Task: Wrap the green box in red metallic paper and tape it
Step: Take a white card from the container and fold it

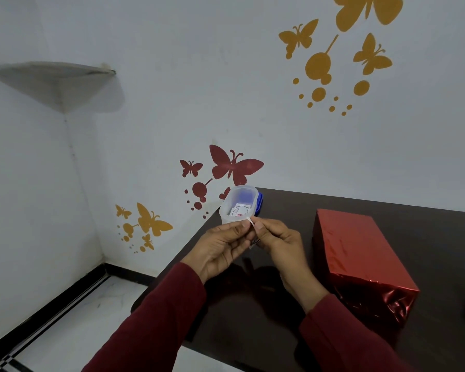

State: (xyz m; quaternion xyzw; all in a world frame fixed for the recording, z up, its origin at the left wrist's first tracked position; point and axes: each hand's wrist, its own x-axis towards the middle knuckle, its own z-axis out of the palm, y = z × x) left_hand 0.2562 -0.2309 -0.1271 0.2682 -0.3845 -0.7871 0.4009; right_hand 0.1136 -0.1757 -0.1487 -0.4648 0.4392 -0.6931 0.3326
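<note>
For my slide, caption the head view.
Both hands pinch a small white tape piece beside the red-wrapped box.

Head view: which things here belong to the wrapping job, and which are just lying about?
Job:
- red-wrapped box
- small white strip, probably tape, pinched by left hand and right hand

Lying about:
- clear plastic container
- wall butterfly stickers

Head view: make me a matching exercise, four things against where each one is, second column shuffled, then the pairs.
Things:
1. red wrapped box
2. clear plastic container
3. small white strip
4. corner shelf

Places:
A. pinched between the left hand and right hand
B. high on the wall, at left
C. on the dark table, to the right of both hands
D. at the table's far corner, beyond the hands

Pairs: 1-C, 2-D, 3-A, 4-B
</note>
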